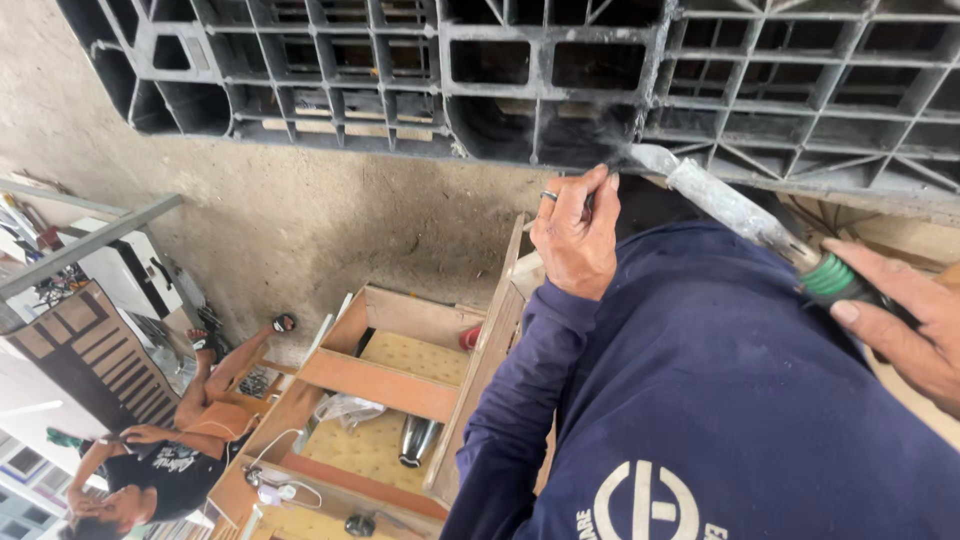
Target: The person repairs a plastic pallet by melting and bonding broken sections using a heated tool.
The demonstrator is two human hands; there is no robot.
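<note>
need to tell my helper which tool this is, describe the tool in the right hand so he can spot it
Start at the big black plastic pallet with its grid of ribs across the top of the view. Just below its edge, a long tool slants from the pallet down into the right hand. It has a grey, grimy metal barrel and a green ribbed collar at the grip, unlike anything near it.

Left hand (574, 238) raised, back toward camera, fingers curled tight, thumb and forefinger pinched on something thin, ring on one finger. Left arm bent, in dark navy long sleeve (520, 400), cuff bunched at wrist. Right hand (900, 310) enters from right edge, fingers wrapped shut around a handle, thumb lying along its top.
</note>
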